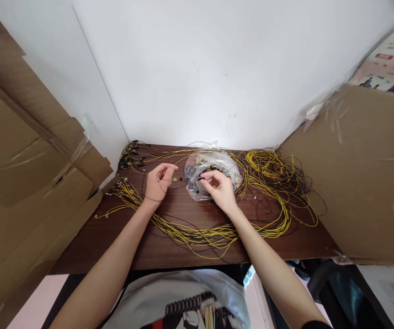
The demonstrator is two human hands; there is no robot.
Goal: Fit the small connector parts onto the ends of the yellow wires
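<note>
My right hand [221,191] pinches a small black connector [202,178] between thumb and fingertips, over the front of a clear plastic bag [199,195]. The bag lies open and holds many small black and yellow pieces. From the connector a thin black wire [183,186] runs left to my left hand [158,183]. That hand is curled closed with the wire looped around it and running through its fingers; the exact grip is partly hidden. Between my hands a tiny yellow piece [174,180] and a small black piece [181,179] rest on the table.
A long bundle of yellow and black wires [197,235] curves across the brown table [169,256] below my forearms. More wires [268,167] lie tangled at the right. Black connectors [128,155] cluster at the back left. Cardboard [361,173] flanks the right side, and a white wall [197,82] stands behind.
</note>
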